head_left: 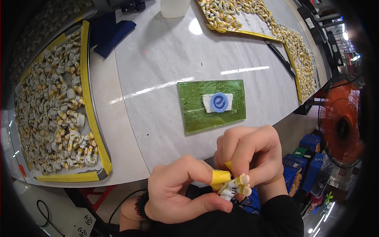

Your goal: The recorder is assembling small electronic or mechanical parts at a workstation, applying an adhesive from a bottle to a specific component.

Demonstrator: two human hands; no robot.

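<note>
My left hand (173,191) pinches a small white toy figure part (228,192) with yellow trim and pale rounded ends, in front of my body below the table's near edge. Yellow tape wraps the index fingertip of that hand. Against the figure's pale end, the thumb and fingers of my right hand (256,156) are closed; yellow tape shows on one of its fingers too. Any smaller piece between the right fingertips is hidden. Just beyond my hands lies a green glass-like slab (189,114) bearing a white pad (207,104) and a round blue cap (220,102).
A yellow-taped tray (96,130) heaped with similar white figure parts fills the left. At the far right, another yellow-edged tray (252,34) holds many small pieces, with a dark pen-like tool (280,58) beside it. A blue cloth (114,37), white container (175,8) and orange fan (341,122) surround the table.
</note>
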